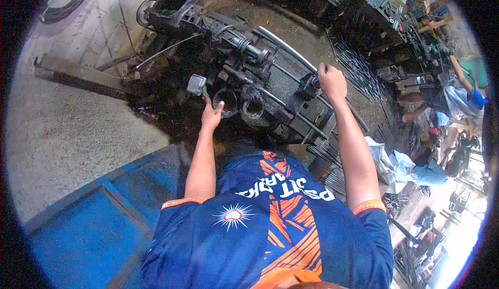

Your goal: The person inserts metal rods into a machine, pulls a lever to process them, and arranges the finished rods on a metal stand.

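My left hand [211, 116] is at the near side of a dark, greasy lathe-like machine [283, 83], its thumb and fingers at the rim of a round metal handwheel [225, 103]. Just beyond those fingers is a pale, squarish box-like piece [196, 84] with a green part below it. Farther right, my right hand [332, 83] is closed beside a dark metal block [307, 85]; what lies inside the fist is hidden. A long shiny metal bar [286, 47] runs along the far side of the machine and reaches that hand. A second ring-shaped wheel [253, 108] sits right of the first.
A blue metal surface [114, 221] lies at lower left. Many thin metal rods [358, 70] lie on the floor beyond the machine. At right, another person [457, 101] is near a cluttered bench [384, 13]. White cloth or sheeting [397, 167] hangs nearer me.
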Demonstrator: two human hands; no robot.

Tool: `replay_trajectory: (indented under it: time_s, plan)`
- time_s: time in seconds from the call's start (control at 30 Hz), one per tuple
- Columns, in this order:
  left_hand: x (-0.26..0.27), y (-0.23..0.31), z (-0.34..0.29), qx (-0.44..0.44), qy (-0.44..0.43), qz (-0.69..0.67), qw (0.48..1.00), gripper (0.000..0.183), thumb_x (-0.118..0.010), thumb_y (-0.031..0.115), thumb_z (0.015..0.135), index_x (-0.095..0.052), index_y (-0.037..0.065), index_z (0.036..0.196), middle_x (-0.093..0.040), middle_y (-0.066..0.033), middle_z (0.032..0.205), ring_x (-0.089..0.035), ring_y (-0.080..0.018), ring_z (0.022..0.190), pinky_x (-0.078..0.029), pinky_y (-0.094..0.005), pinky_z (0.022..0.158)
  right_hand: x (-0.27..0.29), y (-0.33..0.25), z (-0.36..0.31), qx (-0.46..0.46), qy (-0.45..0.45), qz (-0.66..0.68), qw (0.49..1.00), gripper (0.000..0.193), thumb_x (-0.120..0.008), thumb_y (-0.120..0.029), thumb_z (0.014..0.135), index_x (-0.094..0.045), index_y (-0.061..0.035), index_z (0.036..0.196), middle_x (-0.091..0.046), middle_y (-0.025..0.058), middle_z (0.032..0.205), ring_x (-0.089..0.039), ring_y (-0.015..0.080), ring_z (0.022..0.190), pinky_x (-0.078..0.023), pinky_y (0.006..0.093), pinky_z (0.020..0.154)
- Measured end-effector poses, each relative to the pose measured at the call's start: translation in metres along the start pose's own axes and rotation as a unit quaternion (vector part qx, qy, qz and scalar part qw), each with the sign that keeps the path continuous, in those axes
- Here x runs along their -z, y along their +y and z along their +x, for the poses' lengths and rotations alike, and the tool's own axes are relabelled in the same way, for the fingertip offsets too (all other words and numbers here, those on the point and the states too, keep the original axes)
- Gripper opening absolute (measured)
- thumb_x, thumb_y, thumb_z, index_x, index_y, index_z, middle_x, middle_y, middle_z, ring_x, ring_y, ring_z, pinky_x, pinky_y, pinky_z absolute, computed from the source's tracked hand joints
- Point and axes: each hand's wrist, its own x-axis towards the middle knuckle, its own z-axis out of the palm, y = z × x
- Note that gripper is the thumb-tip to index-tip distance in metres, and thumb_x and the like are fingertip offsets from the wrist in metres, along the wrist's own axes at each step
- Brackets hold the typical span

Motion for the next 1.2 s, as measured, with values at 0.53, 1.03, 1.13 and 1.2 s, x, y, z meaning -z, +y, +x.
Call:
replay_trajectory:
  time_s: [0.53,1.03,1.13,1.2]
  plan:
    - [0.030,0.022,0.002,-0.058,-0.055,0.172,0.982,0.085,-0.063,0.043,0.084,-0.020,0.004,0.146,-0.055,-0.0300,0.120,-0.055,-0.0435,0.109,-0.045,-0.0449,0.091,-0.004,0.001,0.001,-0.087,-0.057,-0.061,0.993,0.065,-0.027,-0.053,0.094,-0.065,-0.0019,0.108,-0.062,0.0281,0.107,-0.060,0.0434,0.102,-0.046,0.0492,0.091]
    - [0.035,0.023,0.010,-0.005,-0.118,0.065,0.991,0.083,-0.063,0.039,0.085,-0.023,-0.004,0.144,-0.067,-0.0142,0.070,-0.066,-0.0232,0.059,-0.051,-0.0353,0.063,-0.010,0.017,0.004,-0.052,-0.079,-0.044,0.995,0.065,-0.024,-0.049,0.095,-0.063,0.0035,0.103,-0.060,0.0297,0.107,-0.056,0.0453,0.104,-0.042,0.0493,0.094]
    - [0.036,0.028,0.008,-0.035,-0.098,0.117,0.988,0.081,-0.063,0.036,0.085,-0.024,-0.005,0.143,-0.067,-0.0135,0.070,-0.066,-0.0228,0.058,-0.051,-0.0344,0.060,-0.006,0.013,0.001,-0.058,-0.077,-0.038,0.995,0.065,-0.025,-0.050,0.095,-0.063,0.0025,0.105,-0.060,0.0296,0.108,-0.056,0.0448,0.105,-0.041,0.0493,0.095]
    - [0.035,0.024,0.009,-0.036,-0.091,0.117,0.988,0.080,-0.063,0.035,0.085,-0.025,-0.004,0.143,-0.068,-0.0138,0.072,-0.066,-0.0224,0.058,-0.051,-0.0345,0.060,-0.002,0.007,-0.002,-0.064,-0.081,-0.038,0.994,0.065,-0.026,-0.050,0.094,-0.063,0.0018,0.107,-0.060,0.0294,0.109,-0.056,0.0443,0.106,-0.041,0.0492,0.095]
